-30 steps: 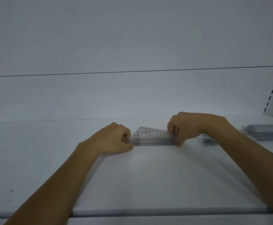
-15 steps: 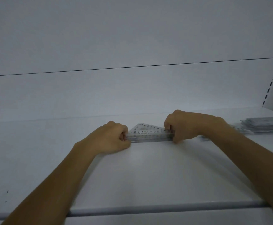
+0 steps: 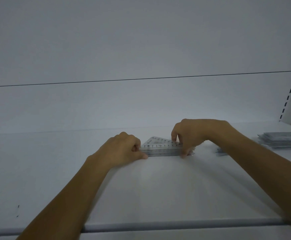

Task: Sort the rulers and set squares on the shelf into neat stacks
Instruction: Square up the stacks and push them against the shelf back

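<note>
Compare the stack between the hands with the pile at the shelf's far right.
The set-square stack is triangular with readable numbers; on the right pile no markings can be read. The left hand and right hand grip the set-square stack at its ends; the right pile lies untouched. Both are clear plastic, flat on the shelf.

I see transparent, slightly glossy plastic in the set squares. The shelf looks smooth, matt and white to me.

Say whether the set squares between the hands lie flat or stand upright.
Flat: the set squares lie stacked on the shelf, top scale facing up.
</note>
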### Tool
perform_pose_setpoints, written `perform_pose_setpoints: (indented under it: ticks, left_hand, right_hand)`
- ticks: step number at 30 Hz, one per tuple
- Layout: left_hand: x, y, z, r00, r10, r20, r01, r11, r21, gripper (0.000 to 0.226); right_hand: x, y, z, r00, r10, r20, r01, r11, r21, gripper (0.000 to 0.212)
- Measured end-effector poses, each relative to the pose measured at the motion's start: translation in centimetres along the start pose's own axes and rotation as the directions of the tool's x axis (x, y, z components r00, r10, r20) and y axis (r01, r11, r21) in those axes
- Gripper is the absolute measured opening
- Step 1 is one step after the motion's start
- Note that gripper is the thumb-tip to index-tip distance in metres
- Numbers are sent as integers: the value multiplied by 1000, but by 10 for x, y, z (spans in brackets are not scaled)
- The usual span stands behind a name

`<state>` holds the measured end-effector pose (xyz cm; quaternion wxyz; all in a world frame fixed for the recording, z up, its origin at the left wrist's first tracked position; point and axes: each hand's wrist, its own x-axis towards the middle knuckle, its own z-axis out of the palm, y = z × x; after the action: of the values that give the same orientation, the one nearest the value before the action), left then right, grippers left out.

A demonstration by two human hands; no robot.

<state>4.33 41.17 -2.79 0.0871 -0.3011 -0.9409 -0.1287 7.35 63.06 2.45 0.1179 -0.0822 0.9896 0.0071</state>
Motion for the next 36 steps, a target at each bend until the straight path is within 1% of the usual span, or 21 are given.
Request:
perform_pose_setpoints:
  ticks: [2,4,7,9,11,14,22,29,33,35,36]
  left_hand:
    - [0,-1,0,1000,2,-6,-2,1000,8,39]
    - [0,-1,0,1000,9,-13,-9,1000,26,40]
    - [0,0,0,1000,-7,-23,8,999,40,38]
    - [0,0,1,1000,-10,-21,11,999,53,36]
    - [0,1,1,1000,0,-16,1,998,69,33]
    - [1,2,2,1000,15,-12,-14,998,63,36]
    - [1,3,2,1000,11,-2,-11,1000,26,35]
    - [2,5,1,1000,13,18,-13,1000,8,36]
    - [2,5,2,1000,-2,15,2,1000,7,38]
    - [1,5,2,1000,-14,9,14,1000,-1,38]
    - [0,5,2,1000,-19,4,19,1000,-9,39]
  right_hand:
    - [3,-8,-8,999,0,34,0,1000,-7,77]
    - [8,-18,-15,998,-31,56,30,999,21,90]
    - [19,-37,-20,990,-84,115,75,994,82,98]
    - [25,-48,-21,982,-94,162,86,995,53,94]
    - [29,-54,-22,977,-82,199,82,997,7,87]
    - [32,-57,-21,977,-64,204,74,997,-38,81]
    - [33,-61,-21,982,-58,181,80,990,-120,82]
    - [32,-59,-22,988,-73,140,90,988,-123,82]
    - [34,-59,-21,984,-64,164,85,988,-125,79]
    - [35,-57,-20,983,-60,176,81,990,-114,83]
    - [34,-56,-20,981,-57,188,77,992,-104,88]
